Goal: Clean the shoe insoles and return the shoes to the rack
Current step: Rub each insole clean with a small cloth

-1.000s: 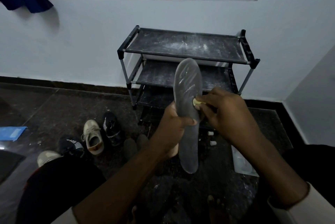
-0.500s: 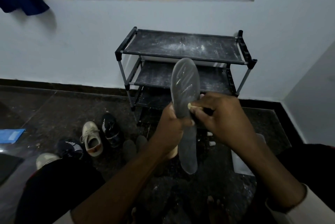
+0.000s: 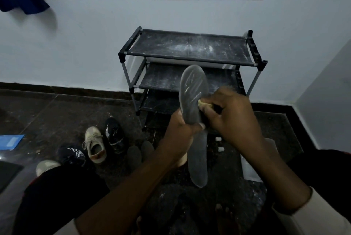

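A grey shoe insole (image 3: 192,90) stands upright in front of me, toe end up, with wet streaks on its face. My left hand (image 3: 179,132) grips it round the middle. My right hand (image 3: 231,115) pinches a small yellow scrub pad (image 3: 201,103) and presses it against the insole's right edge. Behind them the black three-shelf shoe rack (image 3: 190,48) stands at the wall, its shelves dusty and holding no shoes.
On the dark floor to the left lie a beige sneaker (image 3: 95,144), a black sneaker (image 3: 114,134), a striped dark shoe (image 3: 73,154) and two grey insoles (image 3: 139,154). Two small white caps (image 3: 220,144) and a pale sheet (image 3: 250,166) lie on the right.
My right hand with the pad has moved a little along the insole's right side, rubbing it. The left hand's grip and the insole's upright pose stay the same.
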